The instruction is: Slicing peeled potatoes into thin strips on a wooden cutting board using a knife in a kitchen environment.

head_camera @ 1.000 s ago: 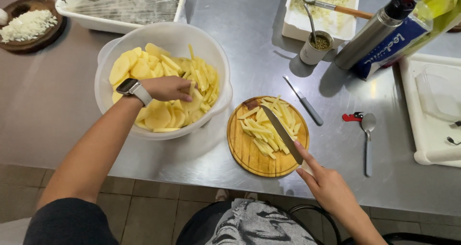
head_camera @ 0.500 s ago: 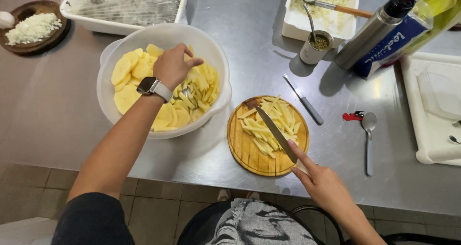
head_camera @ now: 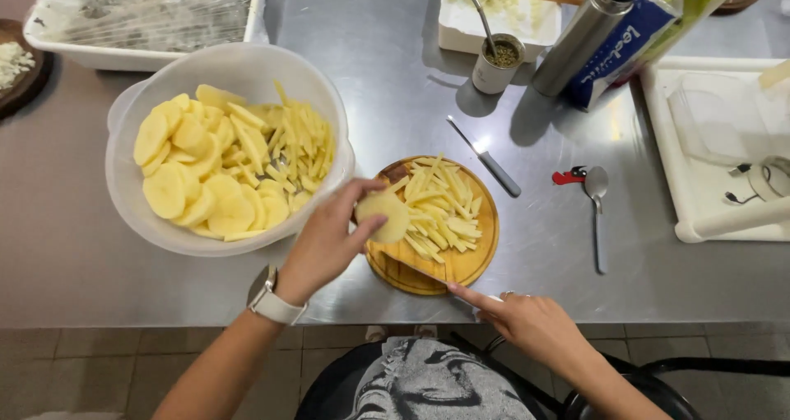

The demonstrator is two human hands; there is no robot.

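My left hand [head_camera: 325, 243] holds a round potato slice [head_camera: 384, 216] over the left edge of a round wooden cutting board [head_camera: 461, 264]. A watch sits on that wrist. Cut potato sticks [head_camera: 440, 206] lie piled on the board. My right hand [head_camera: 531, 323] grips a knife [head_camera: 420, 270] whose blade rests low on the board, pointing up-left. To the left stands a large white bowl [head_camera: 239, 66] with potato slices [head_camera: 189, 181] on its left side and potato sticks on its right.
A small knife [head_camera: 487, 158] and a spoon [head_camera: 596, 214] lie on the steel counter right of the board. A white tray [head_camera: 708, 198], a metal bottle [head_camera: 586, 32], a small tin [head_camera: 497, 62] and white dishes stand at the back.
My left hand has come out of the bowl with a potato slice and moved right to the board. My right hand has drawn the knife down toward the board's near edge.
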